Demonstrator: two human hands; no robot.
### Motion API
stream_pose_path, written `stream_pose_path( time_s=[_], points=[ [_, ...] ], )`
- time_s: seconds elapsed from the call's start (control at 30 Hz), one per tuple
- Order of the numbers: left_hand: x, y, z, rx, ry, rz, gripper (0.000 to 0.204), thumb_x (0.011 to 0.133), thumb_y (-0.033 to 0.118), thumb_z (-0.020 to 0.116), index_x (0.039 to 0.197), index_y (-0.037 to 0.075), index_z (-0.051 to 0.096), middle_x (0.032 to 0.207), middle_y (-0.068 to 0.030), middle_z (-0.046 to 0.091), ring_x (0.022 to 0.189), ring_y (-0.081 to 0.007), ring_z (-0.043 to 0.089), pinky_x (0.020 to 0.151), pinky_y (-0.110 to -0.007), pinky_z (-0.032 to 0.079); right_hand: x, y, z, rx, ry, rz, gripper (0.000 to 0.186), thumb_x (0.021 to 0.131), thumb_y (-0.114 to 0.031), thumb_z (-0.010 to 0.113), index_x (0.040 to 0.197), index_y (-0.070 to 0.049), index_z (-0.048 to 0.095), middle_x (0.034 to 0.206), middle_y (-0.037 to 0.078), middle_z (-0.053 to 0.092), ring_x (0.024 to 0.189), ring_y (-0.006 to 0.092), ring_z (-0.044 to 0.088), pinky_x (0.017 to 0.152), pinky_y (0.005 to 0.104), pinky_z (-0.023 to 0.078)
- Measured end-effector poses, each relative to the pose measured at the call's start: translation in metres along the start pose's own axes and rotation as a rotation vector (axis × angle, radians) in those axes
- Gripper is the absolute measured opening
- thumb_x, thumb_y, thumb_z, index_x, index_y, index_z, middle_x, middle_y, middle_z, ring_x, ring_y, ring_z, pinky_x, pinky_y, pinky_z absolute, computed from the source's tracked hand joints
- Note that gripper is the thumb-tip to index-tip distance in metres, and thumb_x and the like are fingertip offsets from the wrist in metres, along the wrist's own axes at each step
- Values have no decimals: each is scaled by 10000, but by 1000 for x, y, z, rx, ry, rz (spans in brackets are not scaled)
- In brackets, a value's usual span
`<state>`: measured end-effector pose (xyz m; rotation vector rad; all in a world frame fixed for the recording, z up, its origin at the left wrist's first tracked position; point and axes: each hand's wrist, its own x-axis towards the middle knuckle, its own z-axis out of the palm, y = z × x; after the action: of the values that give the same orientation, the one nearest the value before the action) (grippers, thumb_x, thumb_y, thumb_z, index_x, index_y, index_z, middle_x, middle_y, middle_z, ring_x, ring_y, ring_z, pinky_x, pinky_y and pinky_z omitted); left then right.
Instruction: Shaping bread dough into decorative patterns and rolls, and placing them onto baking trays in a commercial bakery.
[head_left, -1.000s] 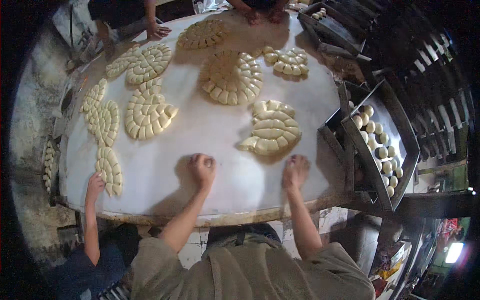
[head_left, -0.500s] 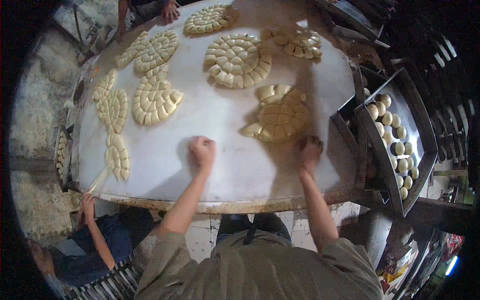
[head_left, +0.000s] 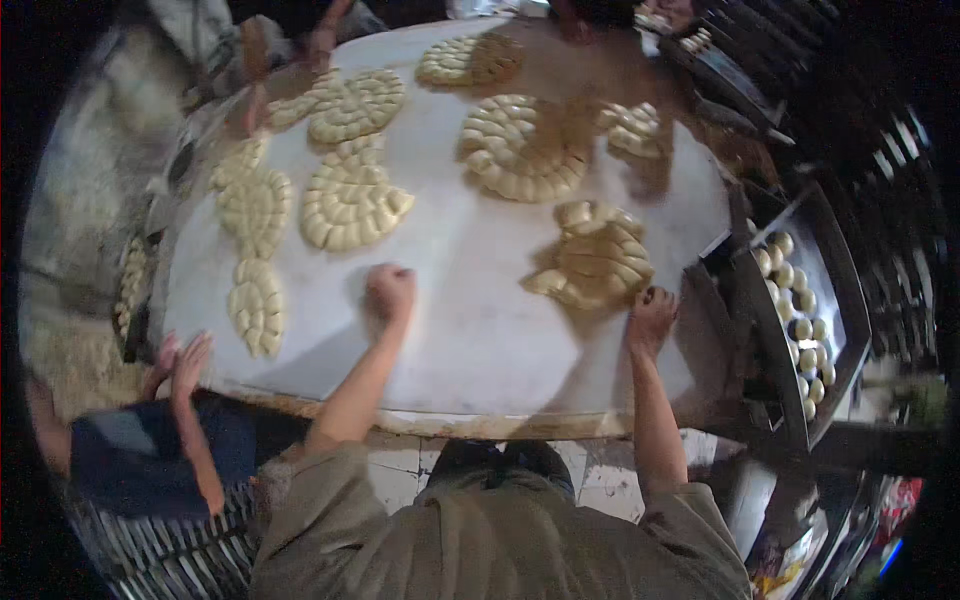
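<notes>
My left hand (head_left: 390, 288) is closed in a fist low over the pale tabletop (head_left: 450, 340), slightly blurred. Whatever it may hold is hidden beneath the curled fingers. My right hand (head_left: 653, 318) is curled too, at the lower right edge of a turtle-like dough piece (head_left: 600, 262) scored into segments; a shadow lies over that dough. I cannot make out anything inside the right fingers. Beyond it sit a large round segmented dough (head_left: 530, 178) and a smaller dough cluster (head_left: 633, 130). Left of my left hand lies another segmented dough (head_left: 350, 205).
Several joined dough pieces (head_left: 255, 212) run down the table's left side. A metal tray (head_left: 845, 300) of dough balls stands at the right. Another person's hands (head_left: 183, 365) are at the near left edge; other people's arms (head_left: 322, 45) reach the far side.
The whole view has shifted, moving the dough rightward in the picture. My right hand is now closer to the turtle-like dough. The person at near left no longer shows a stretched dough strip in hand.
</notes>
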<state>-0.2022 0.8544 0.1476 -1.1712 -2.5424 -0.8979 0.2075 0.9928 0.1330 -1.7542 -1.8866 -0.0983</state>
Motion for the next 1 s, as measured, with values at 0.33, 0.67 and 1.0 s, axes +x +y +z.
stream_pose_path(
  time_s=[0.33, 0.67, 1.0],
  points=[
    [-57, -25, -76, -710, -449, -164, 256, 777, 85, 614, 1020, 24, 565, 950, -94, 595, 881, -250, 571, 807, -367, 458, -78, -52, -68, 474, -125, 448, 321, 938, -254, 462, 1144, -22, 545, 1066, 155, 561, 844, 213, 551, 766, 336, 460],
    [-64, 72, -123, -1605, -835, -401, 133, 852, 66, 561, 964, -3, 579, 825, -26, 566, 734, -96, 528, 676, -199, 462, -96, -245, -120, 1378, -774, -41, 435, 853, -229, 631, 1190, 18, 509, 1099, 107, 524, 1031, 164, 497, 867, 286, 420],
    [-74, 34, -87, -871, -969, -72, 255, 817, 147, 638, 988, -37, 593, 817, -82, 632, 759, -137, 574, 720, -270, 463, -124, -180, -75, 1615, -673, 925, 204, 877, -143, 578, 969, 39, 582, 733, 43, 543, 625, 114, 485, 553, 246, 430]
  ],
)
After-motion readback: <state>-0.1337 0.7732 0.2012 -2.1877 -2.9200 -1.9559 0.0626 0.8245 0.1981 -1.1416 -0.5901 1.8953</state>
